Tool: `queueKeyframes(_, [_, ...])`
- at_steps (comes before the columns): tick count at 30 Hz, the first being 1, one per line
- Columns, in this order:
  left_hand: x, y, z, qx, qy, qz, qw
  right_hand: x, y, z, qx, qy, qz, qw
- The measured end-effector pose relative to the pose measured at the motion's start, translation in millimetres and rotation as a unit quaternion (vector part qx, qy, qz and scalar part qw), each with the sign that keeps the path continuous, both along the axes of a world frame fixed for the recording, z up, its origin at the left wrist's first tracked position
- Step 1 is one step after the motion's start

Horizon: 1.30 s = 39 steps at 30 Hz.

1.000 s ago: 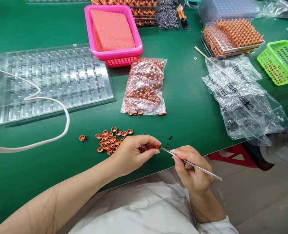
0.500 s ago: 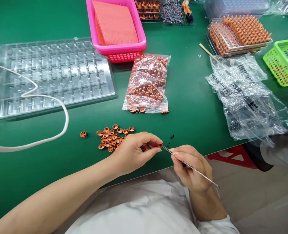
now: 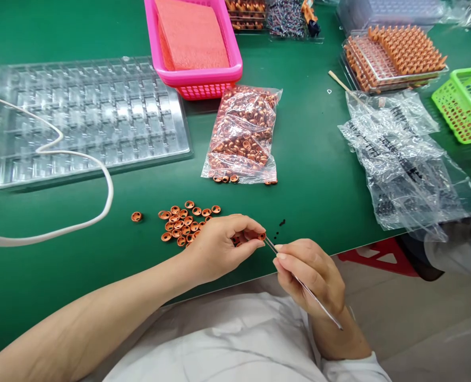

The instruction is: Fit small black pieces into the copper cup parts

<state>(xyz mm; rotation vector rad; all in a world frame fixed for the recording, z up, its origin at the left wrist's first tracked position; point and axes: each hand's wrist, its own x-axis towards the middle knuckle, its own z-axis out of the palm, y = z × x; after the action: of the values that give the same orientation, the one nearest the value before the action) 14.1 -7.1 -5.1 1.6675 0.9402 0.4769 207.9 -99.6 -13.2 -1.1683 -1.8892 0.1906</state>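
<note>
Left hand [image 3: 223,246] pinches ring [image 3: 262,236] at fingertips [image 3: 257,227]; right hand [image 3: 313,273] grips slim tool [image 3: 318,303], tip at ring (apparent probing step); steady pinch likely needed next.

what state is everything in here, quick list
held ring: pinched by the left hand
tool: held slantwise by the right hand, tip at the held ring
loose rings: clustered, unbagged
ring bag: lying down, well filled; sealed or not, unclear
pink basket: upright
pink sheet: in the pink basket
printed bags: crumpled, overlapping
white cord: curved
</note>
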Motion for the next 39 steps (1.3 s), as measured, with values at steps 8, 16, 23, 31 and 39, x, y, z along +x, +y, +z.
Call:
queueKeyframes(8, [1.2, 1.0, -0.9, -0.023, -0.009, 0.006, 1.0, -1.3, -2.2, 2.3, -0.009, 0.013, -0.013, 1.0])
queueKeyframes(16, [1.0, 1.3, 0.4, -0.028, -0.011, 0.009, 1.0, -4.0, -5.3, -4.1, -0.01, 0.046, -0.023, 0.999])
queueKeyframes(23, [0.6, 0.7, 0.3, -0.035, -0.007, 0.008, 0.999, -4.2, -7.4, -5.7, -0.024, 0.059, -0.037, 0.997])
queueKeyframes(31, [-1.8, 0.8, 0.4, -0.023, -0.015, -0.001, 1.0, -3.0, -6.6, -6.0, -0.022, 0.072, -0.013, 0.997])
queueKeyframes(39, [-2.3, 0.4, -2.8, 0.077, -0.03, -0.017, 0.996, 1.4, -6.1, -4.7, -0.038, 0.094, -0.012, 0.995])
